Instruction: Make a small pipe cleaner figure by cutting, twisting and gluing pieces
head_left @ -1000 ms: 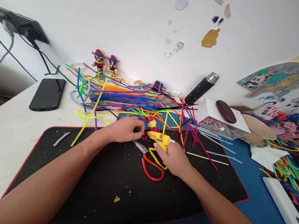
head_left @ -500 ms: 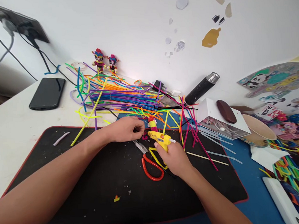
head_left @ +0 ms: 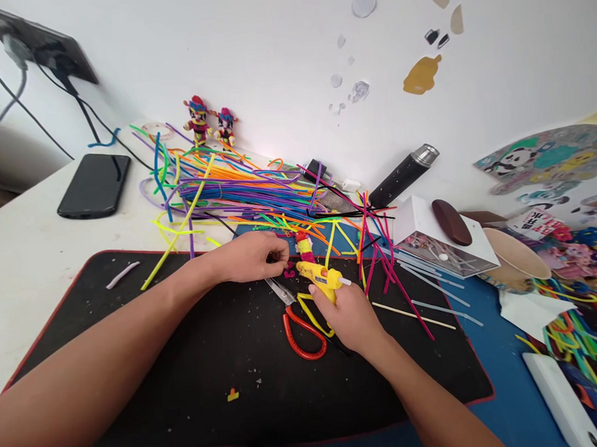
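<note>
My right hand (head_left: pixel 350 314) is wrapped round a yellow glue gun (head_left: pixel 322 277), a white glue stick poking from its back end. The gun's nozzle points left toward my left hand (head_left: pixel 254 256), whose fingers are pinched together; whatever is between them is too small to make out. Close to the fingertips lies a small magenta curled piece (head_left: pixel 289 270) on the black mat. Just behind the gun is a small red, yellow and magenta figure (head_left: pixel 304 246). Scissors with red handles (head_left: pixel 305 333) lie below my hands, beside a bent yellow pipe cleaner (head_left: pixel 313 318).
Many coloured pipe cleaners (head_left: pixel 247 189) are heaped behind the black mat (head_left: pixel 187 383). Two small dolls (head_left: pixel 198 122) stand by the wall. A phone (head_left: pixel 95 185) lies at left; a black flask (head_left: pixel 401 177) and a white box (head_left: pixel 447 242) are at right. Clear glue sticks (head_left: pixel 434 276) lie nearby.
The magenta curled piece near my left fingertips looks slightly shifted or turned. Both hands and the glue gun hold almost the same place.
</note>
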`<move>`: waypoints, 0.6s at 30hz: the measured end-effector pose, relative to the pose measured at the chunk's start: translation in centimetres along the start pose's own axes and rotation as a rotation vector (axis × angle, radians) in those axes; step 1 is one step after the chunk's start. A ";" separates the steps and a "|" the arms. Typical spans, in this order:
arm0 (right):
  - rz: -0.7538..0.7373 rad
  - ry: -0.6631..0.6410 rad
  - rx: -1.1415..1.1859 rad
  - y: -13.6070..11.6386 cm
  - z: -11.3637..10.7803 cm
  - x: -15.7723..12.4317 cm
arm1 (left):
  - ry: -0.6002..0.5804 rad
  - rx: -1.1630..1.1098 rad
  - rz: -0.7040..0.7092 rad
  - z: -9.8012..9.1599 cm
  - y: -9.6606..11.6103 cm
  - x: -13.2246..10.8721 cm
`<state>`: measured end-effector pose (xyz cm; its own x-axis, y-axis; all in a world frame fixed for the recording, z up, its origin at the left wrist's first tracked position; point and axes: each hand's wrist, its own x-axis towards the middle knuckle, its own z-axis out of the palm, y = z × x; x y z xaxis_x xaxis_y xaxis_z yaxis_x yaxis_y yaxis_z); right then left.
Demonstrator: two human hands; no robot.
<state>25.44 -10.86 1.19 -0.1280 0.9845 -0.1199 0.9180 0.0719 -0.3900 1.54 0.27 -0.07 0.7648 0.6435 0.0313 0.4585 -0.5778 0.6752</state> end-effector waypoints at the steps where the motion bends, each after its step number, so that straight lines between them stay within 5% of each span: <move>1: 0.000 -0.002 -0.002 0.0 0.0 0.0 | -0.002 0.000 0.000 0.0 0.0 0.0; 18: 0.026 -0.016 0.037 0.0 0.2 -0.1 | -0.005 0.010 -0.009 -0.1 0.1 0.0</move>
<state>25.37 -11.02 1.05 -0.1107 0.9832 -0.1452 0.9066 0.0400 -0.4201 1.56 0.28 0.06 0.7627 0.6463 0.0216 0.4700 -0.5770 0.6679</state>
